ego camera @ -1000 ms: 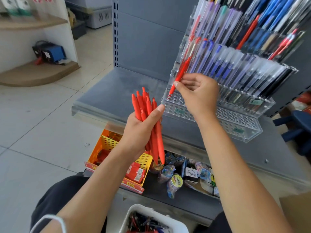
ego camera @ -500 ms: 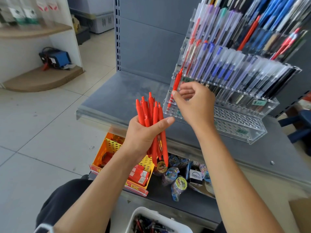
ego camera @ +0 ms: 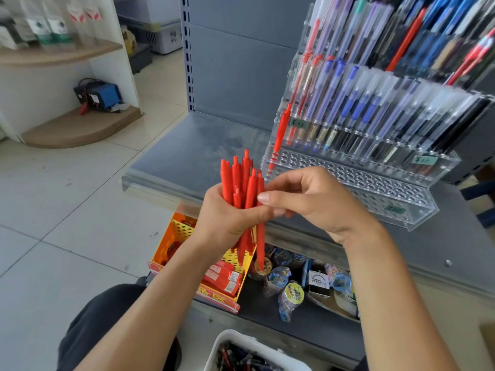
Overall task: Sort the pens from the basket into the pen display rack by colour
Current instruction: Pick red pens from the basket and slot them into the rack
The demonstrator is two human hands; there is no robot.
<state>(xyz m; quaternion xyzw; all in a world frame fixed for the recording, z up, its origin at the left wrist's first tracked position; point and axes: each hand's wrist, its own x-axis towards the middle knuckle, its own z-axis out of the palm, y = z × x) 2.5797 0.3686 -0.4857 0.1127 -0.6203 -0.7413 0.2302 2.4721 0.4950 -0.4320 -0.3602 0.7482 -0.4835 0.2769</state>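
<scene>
Watching the feed from my desk, I started at the left, where a yellow perforated box (ego camera: 184, 231) sat on the lower shelf. Above it the left hand (ego camera: 227, 220) gripped a bundle of red pens (ego camera: 241, 183). Its fingers and thumb were curled tight round the middle of the barrels. The clicker ends fanned upward and the tips pointed down toward the box.

At the bottom edge, between the two forearms, I could see the rim of a white basket (ego camera: 227, 341) with a jumble of mixed pens inside.

The rightmost pen (ego camera: 260, 236) of the bundle hung lower than the others. The right hand (ego camera: 316, 202) pinched it, with the thumb tip flat against the barrel and the other fingers curled in behind. I could not tell whether the left hand also gripped that pen.

Further right, the clear rack (ego camera: 375, 188) stood on the grey shelf (ego camera: 187, 156). A single red pen (ego camera: 280, 135) stood at the left end of a low tier, leaning back and well clear of both hands. Beside it were a few clear pens with red caps, then blue and purple ones, with black ones toward the right. More pens filled the tier above.
</scene>
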